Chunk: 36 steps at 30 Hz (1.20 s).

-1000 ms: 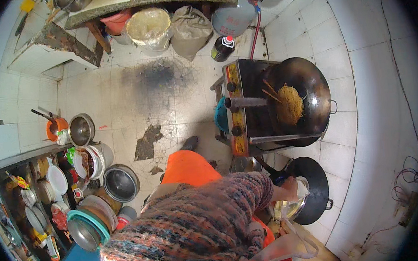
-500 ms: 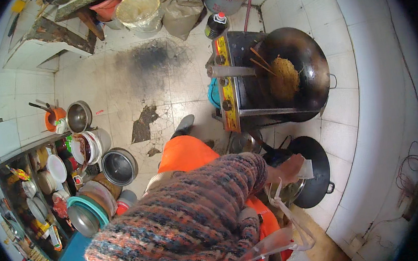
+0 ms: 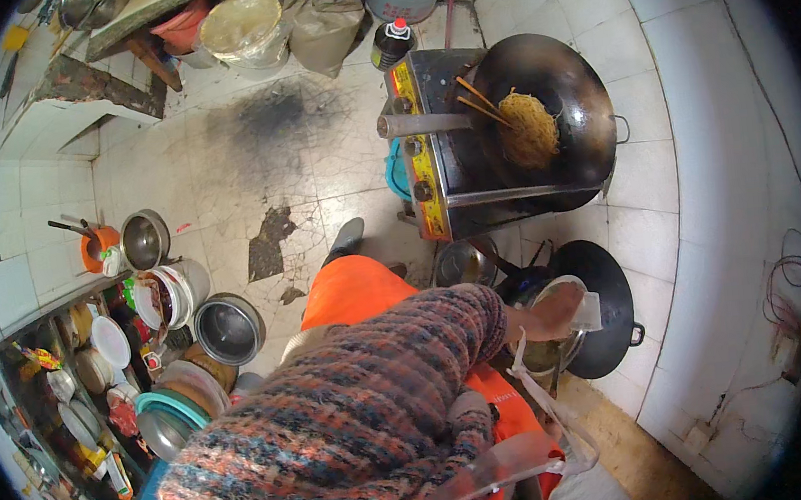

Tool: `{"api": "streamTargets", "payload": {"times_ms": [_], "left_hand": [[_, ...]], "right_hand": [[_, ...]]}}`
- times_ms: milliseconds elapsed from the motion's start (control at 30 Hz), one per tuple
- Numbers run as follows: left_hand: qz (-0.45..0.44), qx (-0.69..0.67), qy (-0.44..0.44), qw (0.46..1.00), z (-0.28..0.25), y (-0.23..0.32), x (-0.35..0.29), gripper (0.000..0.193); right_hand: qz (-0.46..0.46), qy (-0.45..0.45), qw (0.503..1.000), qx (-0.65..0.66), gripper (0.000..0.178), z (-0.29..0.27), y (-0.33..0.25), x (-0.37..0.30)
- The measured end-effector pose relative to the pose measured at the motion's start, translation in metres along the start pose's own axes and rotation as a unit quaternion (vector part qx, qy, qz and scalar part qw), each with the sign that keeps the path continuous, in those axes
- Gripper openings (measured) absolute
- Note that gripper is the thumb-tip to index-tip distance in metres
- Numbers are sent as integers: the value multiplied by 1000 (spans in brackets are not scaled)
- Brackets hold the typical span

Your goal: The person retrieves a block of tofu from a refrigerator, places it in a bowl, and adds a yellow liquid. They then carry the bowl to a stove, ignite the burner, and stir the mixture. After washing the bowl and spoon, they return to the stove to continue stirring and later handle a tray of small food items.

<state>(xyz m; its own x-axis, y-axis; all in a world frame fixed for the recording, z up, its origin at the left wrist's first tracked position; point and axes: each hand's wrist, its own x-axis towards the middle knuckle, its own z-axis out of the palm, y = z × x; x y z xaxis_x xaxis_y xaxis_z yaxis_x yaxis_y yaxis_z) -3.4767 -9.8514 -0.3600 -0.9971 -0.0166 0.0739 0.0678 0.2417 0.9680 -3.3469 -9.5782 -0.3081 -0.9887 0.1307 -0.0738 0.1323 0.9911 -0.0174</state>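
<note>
My left arm, in a thick multicoloured knitted sleeve, reaches across to the right. My left hand (image 3: 551, 315) is closed around a small whitish translucent piece, perhaps a cup (image 3: 589, 313); its exact kind does not show. Below the hand is a round vessel (image 3: 545, 355), partly covered by it. A dark wok (image 3: 602, 270) sits just beyond, on the right. Farther off, a large wok (image 3: 588, 110) on a stove holds a heap of noodles (image 3: 530, 131), with a pair of chopsticks (image 3: 483, 102) leaning in. My right hand is hidden from view.
The stove (image 3: 428, 181) stands ahead with the wok's handle (image 3: 423, 124) jutting left. A dark bottle with a red cap (image 3: 392, 44) is behind it. Basins and pots (image 3: 229, 328) crowd the left beside a shelf (image 3: 50, 376). A pale plastic strap (image 3: 536, 381) hangs near my arm.
The whole view has shifted a little, so the stove appears higher and farther left. My left hand still grips the whitish piece; more of the round vessel's rim shows beneath it.
</note>
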Motion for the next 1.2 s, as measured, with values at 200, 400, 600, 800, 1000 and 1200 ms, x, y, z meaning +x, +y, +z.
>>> {"api": "streamTargets", "payload": {"times_ms": [200,400,600,800,1000,1200], "left_hand": [[-274,-210,-21,938,31,-10,7,97],[-403,-398,-153,810,11,-21,-16,48],[-393,-357,-288,797,-51,-23,-74,36],[-398,-263,-311,822,-54,-22,-91,43],[-373,-187,-398,817,-54,-17,-89,46],[-363,-175,-361,841,-51,-27,-91,47]], "right_hand": [[77,-98,972,197,28,13,23,-6],[146,-106,905,385,27,-3,24,-15],[47,-34,998,39,31,-56,-7,-34],[-139,-39,988,-45,41,-38,-26,-24],[-25,-43,996,-80,53,10,-53,0],[25,-152,984,-84,51,-16,-78,0]]}}
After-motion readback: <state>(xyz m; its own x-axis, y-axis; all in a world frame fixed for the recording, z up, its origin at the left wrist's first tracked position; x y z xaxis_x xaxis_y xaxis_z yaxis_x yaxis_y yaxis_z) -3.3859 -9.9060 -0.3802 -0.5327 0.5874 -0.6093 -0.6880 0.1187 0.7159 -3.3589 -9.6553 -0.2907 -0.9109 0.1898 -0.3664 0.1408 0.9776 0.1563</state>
